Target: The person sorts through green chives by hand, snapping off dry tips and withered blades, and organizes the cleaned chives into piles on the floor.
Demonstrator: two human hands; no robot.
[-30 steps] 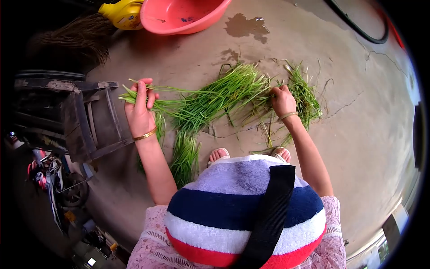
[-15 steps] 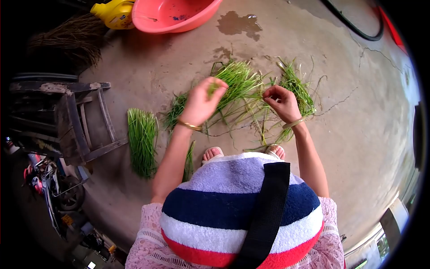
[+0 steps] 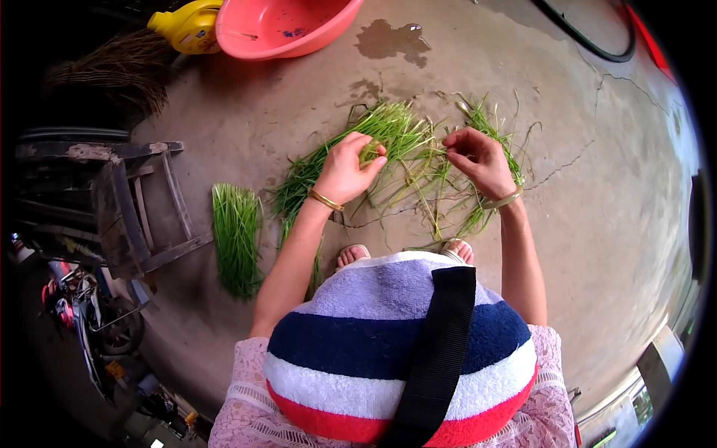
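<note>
My left hand [image 3: 349, 170] is closed round a small bunch of green chives [image 3: 369, 152], held above the larger pile; most of the bunch is hidden in the fingers. My right hand [image 3: 482, 160] is just to the right, its thumb and forefinger a little apart, with nothing visible between them. Below and behind the left hand, a loose pile of chives [image 3: 399, 123] spreads over the floor, pale ends towards the upper right. Thin, yellowish stray blades [image 3: 426, 187] lie between the hands. Another heap of grassy leaves [image 3: 485, 119] lies behind the right hand.
A neat chive bundle [image 3: 236, 243] lies on the concrete at left, beside a worn wooden stool [image 3: 175, 190]. A pink basin [image 3: 299, 45], yellow jug [image 3: 193, 26] and twig broom [image 3: 112, 75] stand at upper left. A black hose [image 3: 582, 37] curves at upper right.
My right hand has shifted slightly right and its thumb and forefinger have parted. My left hand has moved a little to the right and turned, still holding the chives.
</note>
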